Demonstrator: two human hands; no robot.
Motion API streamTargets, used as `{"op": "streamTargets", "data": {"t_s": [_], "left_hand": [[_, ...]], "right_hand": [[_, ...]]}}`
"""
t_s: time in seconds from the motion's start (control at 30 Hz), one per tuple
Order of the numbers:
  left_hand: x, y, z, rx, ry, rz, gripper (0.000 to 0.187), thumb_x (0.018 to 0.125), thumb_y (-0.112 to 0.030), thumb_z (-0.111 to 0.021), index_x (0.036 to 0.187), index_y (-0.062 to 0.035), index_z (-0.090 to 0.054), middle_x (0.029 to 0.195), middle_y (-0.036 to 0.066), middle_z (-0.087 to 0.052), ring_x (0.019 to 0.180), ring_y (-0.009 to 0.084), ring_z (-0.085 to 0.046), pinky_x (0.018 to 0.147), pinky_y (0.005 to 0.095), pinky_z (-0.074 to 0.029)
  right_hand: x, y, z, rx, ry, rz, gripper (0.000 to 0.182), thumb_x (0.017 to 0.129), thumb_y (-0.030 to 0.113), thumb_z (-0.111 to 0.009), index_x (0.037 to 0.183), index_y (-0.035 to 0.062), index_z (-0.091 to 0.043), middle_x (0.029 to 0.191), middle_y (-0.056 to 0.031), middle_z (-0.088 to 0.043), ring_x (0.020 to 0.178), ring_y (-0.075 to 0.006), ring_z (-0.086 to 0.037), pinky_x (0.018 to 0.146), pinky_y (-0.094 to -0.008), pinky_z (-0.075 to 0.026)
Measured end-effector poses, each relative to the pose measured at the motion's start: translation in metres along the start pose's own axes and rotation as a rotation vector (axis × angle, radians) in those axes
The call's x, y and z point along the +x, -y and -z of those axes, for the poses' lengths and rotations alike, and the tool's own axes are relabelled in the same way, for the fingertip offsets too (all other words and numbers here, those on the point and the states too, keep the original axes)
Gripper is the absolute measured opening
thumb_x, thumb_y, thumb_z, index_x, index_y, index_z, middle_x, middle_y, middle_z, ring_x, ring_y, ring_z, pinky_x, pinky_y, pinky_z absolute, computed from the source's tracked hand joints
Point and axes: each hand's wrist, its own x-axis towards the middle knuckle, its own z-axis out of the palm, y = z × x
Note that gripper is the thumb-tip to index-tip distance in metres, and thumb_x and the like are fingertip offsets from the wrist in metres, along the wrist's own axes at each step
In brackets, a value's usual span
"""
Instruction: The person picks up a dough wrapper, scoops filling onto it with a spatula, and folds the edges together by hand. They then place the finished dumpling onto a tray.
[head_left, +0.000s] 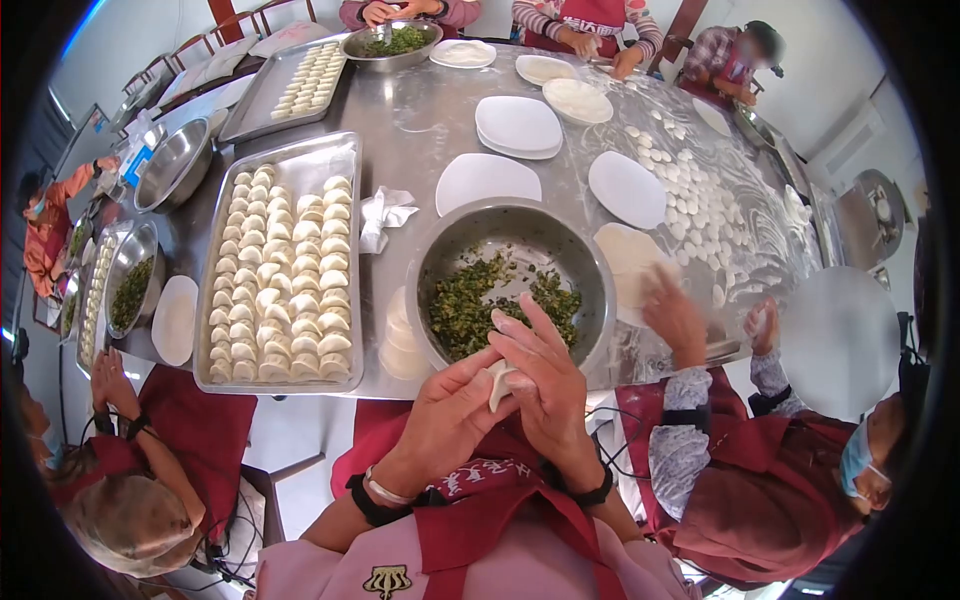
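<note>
Between my hands is a pale folded dumpling (497, 388), held just in front of the steel bowl's near rim. My left hand (450, 418) pinches its left side with thumb and fingers. On the other side, my right hand (548, 390) presses the dough, its upper fingers stretched out toward the bowl. Chopped green filling (462, 300) lies in the large steel bowl (600, 330), with part of the bottom bare. A stack of round wrappers (402, 340) stands left of the bowl. Further left, a metal tray (281, 384) holds rows of folded dumplings (275, 290).
White plates (488, 185) stand behind the bowl. Many small dough pieces (690, 195) lie on the floury table at right. Beside me a co-worker's hand (675, 315) is over a plate, and another co-worker's hands (115, 385) are at left. A crumpled tissue (385, 215) lies by the tray.
</note>
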Motion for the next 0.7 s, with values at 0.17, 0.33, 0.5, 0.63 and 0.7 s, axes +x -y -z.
{"op": "streamTargets", "data": {"t_s": [0.17,0.33,0.5,0.63,0.7], "left_hand": [[0.002,-0.002,0.001,-0.015,0.066,-0.018,0.044,0.106,-0.011,-0.044,0.146,0.0059,-0.038,0.140,0.018,-0.052,0.130,0.0293,-0.053,0.112,0.0430,-0.043],[0.004,-0.002,-0.003,-0.017,0.035,-0.049,0.046,0.102,-0.011,-0.050,0.143,0.0075,-0.040,0.140,0.025,-0.051,0.132,0.0362,-0.050,0.114,0.0455,-0.042],[0.005,0.002,-0.001,-0.020,-0.018,-0.031,0.042,0.103,-0.009,-0.048,0.140,0.0094,-0.042,0.141,0.029,-0.049,0.134,0.0409,-0.047,0.114,0.0465,-0.042],[0.008,0.008,0.000,-0.005,-0.036,-0.005,0.041,0.103,-0.009,-0.048,0.139,0.0101,-0.043,0.139,0.030,-0.050,0.133,0.0417,-0.048,0.113,0.0475,-0.043],[0.009,0.011,0.000,-0.010,-0.041,0.006,0.041,0.103,-0.009,-0.048,0.138,0.0105,-0.043,0.139,0.031,-0.050,0.132,0.0419,-0.049,0.113,0.0478,-0.044]], "right_hand": [[0.004,0.007,0.002,0.074,-0.093,-0.101,0.050,0.095,0.031,-0.063,0.132,-0.0020,-0.058,0.137,-0.0221,-0.057,0.137,-0.0420,-0.045,0.109,-0.0460,-0.040],[-0.020,0.009,0.025,0.073,-0.261,-0.222,0.043,0.098,0.027,-0.060,0.129,-0.0025,-0.061,0.132,-0.0199,-0.062,0.129,-0.0358,-0.055,0.105,-0.0405,-0.044],[-0.075,-0.020,0.049,-0.147,-0.590,-0.496,0.033,0.100,0.020,-0.055,0.122,-0.0029,-0.065,0.123,-0.0198,-0.067,0.118,-0.0320,-0.063,0.102,-0.0380,-0.046],[-0.120,-0.060,0.057,-0.418,-0.548,-0.656,0.038,0.099,0.021,-0.057,0.127,-0.0045,-0.060,0.126,-0.0246,-0.063,0.122,-0.0382,-0.058,0.106,-0.0443,-0.043],[-0.146,-0.092,0.047,-0.494,-0.461,-0.719,0.041,0.097,0.020,-0.059,0.129,-0.0054,-0.057,0.130,-0.0259,-0.060,0.126,-0.0404,-0.054,0.109,-0.0470,-0.039]]}}
